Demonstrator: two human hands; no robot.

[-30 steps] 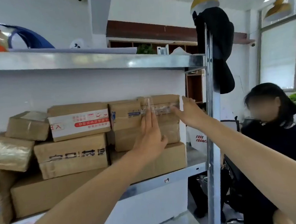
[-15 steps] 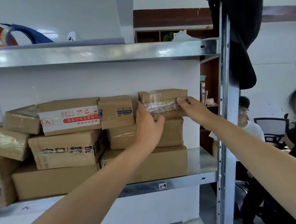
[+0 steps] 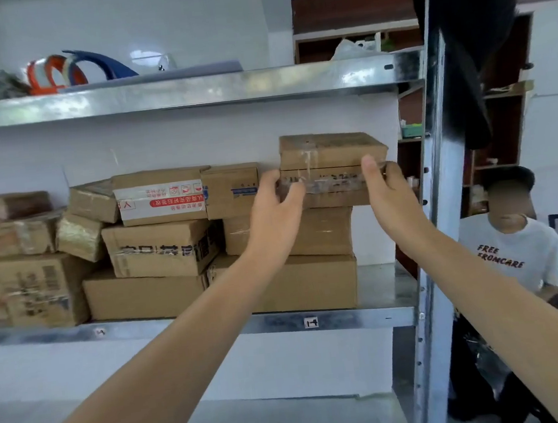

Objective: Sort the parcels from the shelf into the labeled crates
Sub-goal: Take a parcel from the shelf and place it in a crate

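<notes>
1. Shows a taped cardboard parcel (image 3: 332,157) at the top of the right-hand stack on the middle shelf (image 3: 351,319), close to the steel post (image 3: 439,177) and jutting past the right edge of the box beneath (image 3: 321,232). Cannot tell whether it rests on that box or sits just clear of it.
2. Grips the parcel's left end with the left hand (image 3: 275,208), thumb on the taped front face and fingers curled round the end.
3. Clasps the right end with the right hand (image 3: 391,192), thumb up on the front face and fingers wrapped round the far side.
4. Reaches in with both bare forearms from the bottom of the frame, angled upward and converging on the parcel.
5. Stacks that lower box on a wide carton (image 3: 296,288) lying flat on the shelf.
6. Sets a small box (image 3: 230,190) with a blue label just left of the parcel, close beside the left hand.
7. Holds more farther left: a box with a white and red printed band (image 3: 161,198) on top of a carton with black lettering (image 3: 163,249), then a jumble of tilted taped boxes (image 3: 79,228) out to the frame edge.
8. Bears orange and blue tape rolls (image 3: 56,74) on the upper shelf (image 3: 189,91).
9. Takes in, right of the post, a dark garment (image 3: 466,36) hanging high and a person in a white T-shirt (image 3: 516,255) below it.
</notes>
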